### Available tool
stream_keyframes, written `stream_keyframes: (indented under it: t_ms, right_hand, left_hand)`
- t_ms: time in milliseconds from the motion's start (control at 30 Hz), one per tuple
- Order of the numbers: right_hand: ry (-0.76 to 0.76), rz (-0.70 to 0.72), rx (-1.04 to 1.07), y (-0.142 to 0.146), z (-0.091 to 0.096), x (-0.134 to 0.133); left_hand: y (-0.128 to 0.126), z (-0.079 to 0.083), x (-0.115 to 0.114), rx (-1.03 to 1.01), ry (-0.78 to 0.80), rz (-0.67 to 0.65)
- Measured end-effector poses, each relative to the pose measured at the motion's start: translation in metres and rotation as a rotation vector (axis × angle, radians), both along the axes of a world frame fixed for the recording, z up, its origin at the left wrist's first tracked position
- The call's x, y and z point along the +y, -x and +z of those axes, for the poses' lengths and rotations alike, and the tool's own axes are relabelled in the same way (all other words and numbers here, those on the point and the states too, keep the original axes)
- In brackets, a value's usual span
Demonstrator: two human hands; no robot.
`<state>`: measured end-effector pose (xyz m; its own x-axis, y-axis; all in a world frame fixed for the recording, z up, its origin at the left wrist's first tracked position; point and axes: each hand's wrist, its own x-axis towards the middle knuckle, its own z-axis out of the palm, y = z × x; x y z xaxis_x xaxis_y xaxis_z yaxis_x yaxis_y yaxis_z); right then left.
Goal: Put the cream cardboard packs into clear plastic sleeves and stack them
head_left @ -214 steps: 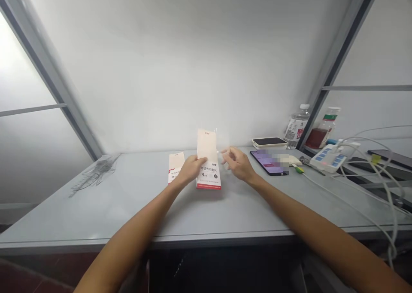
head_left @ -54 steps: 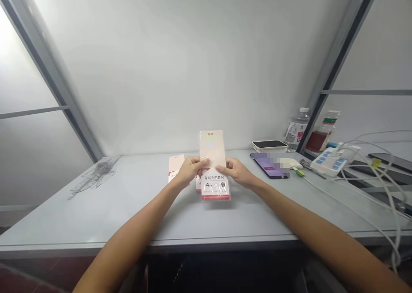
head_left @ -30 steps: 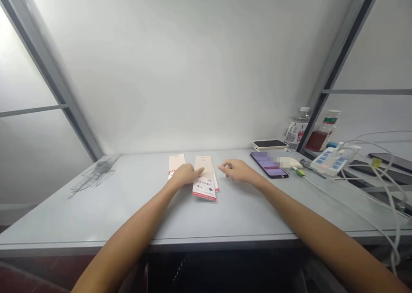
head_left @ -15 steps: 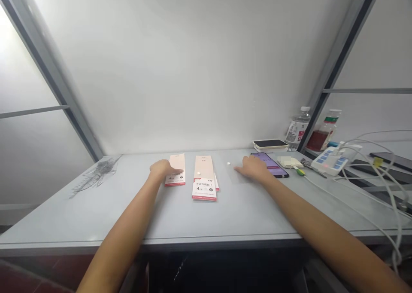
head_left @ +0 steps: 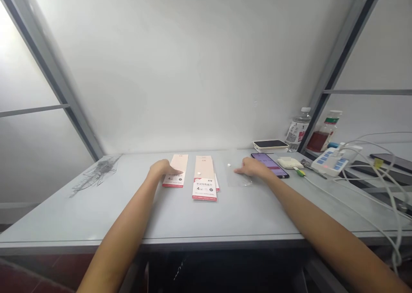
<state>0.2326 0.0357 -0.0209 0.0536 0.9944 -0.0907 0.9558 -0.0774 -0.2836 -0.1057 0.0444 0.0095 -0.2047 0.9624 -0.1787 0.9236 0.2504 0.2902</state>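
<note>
While the left hand (head_left: 162, 168) lies half open on a pink exam ruler packet (head_left: 178, 164), gripping nothing, the right hand (head_left: 254, 167) rests open with its fingertips on a clear plastic sleeve (head_left: 238, 178), beside a phone (head_left: 268, 160) on the grey table (head_left: 96, 215). Two more packets (head_left: 204, 185) lie overlapped between the hands, touching neither

A pale grey desk (head_left: 80, 220) runs along a plain white wall (head_left: 180, 69). Dark metal frames (head_left: 55, 78) bound the wall at left and right, and the frosted left glass panel (head_left: 19, 69) admits the brightest light. Reddish flooring (head_left: 32, 276) shows at near left.
</note>
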Motion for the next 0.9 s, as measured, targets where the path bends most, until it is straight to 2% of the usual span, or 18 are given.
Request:
stream_keyframes:
  t_ms: [100, 200, 300, 433, 500, 600, 767, 900]
  right_hand:
    - [-0.039, 0.043, 0.067, 0.002, 0.002, -0.002]
    - [-0.099, 0.066, 0.138, 0.006, 0.004, -0.005]
    - [-0.136, 0.067, 0.190, 0.010, 0.006, -0.008]
    - [-0.157, 0.073, 0.229, 0.014, 0.008, -0.012]
    - [-0.160, 0.078, 0.240, 0.015, 0.008, -0.013]
    - [-0.164, 0.085, 0.250, 0.015, 0.007, -0.013]
    - [-0.164, 0.092, 0.260, 0.015, 0.003, -0.012]
    - [-0.173, 0.096, 0.274, 0.015, 0.002, -0.011]
  left_hand:
    - [0.002, 0.000, 0.002, -0.080, 0.073, 0.013]
    - [0.000, 0.000, -0.001, -0.159, 0.041, -0.027]
    - [-0.005, 0.001, -0.006, -0.033, -0.009, -0.009]
    - [-0.011, -0.001, -0.010, 0.139, 0.064, -0.210]
    - [-0.013, -0.001, -0.009, 0.155, 0.100, -0.253]
    - [-0.013, 0.000, -0.010, 0.139, 0.089, -0.226]
    - [-0.012, 0.005, -0.013, 0.073, -0.037, 0.000]
    - [-0.011, 0.008, -0.011, 0.106, 0.053, 0.067]
